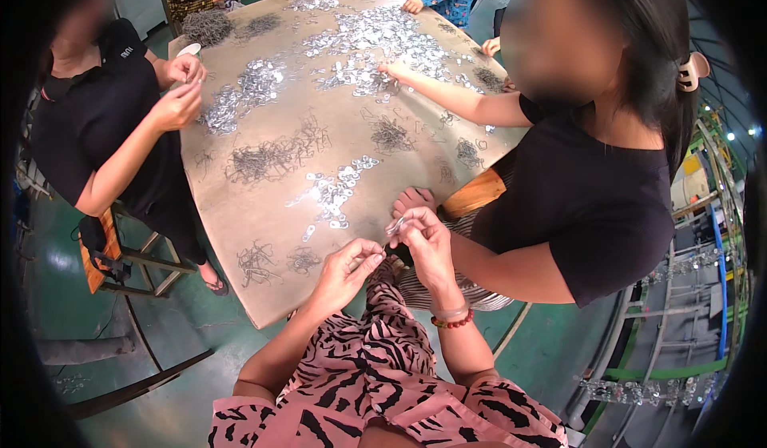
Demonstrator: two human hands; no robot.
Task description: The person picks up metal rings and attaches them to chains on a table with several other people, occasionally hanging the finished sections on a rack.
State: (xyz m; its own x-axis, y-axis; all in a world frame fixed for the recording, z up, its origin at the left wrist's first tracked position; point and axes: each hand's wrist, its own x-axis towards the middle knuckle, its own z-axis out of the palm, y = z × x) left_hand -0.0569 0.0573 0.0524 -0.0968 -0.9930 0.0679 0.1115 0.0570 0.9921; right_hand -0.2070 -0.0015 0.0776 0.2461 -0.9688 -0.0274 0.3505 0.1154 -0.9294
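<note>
My left hand (350, 270) is closed in a pinch just past the table's near edge, thumb against fingertips; what it holds is too small to make out. Close beside it, my right hand (427, 244), with a red bead bracelet (452, 319) at the wrist, grips a small shiny metal tab (395, 226) between thumb and fingers. The two hands are slightly apart. Beyond them, a loose cluster of flat silver tabs (331, 196) lies on the brown table (220, 223). Thin dark wire hooks (257, 262) lie in small heaps left of my left hand.
A co-worker (615, 184) sits close on my right, one hand (414, 200) near my right hand, the other reaching into a large spread of tabs (383, 36). Another person (104, 128) works at the left edge. More wire hooks (276, 154) lie mid-table. Other people sit at the far side.
</note>
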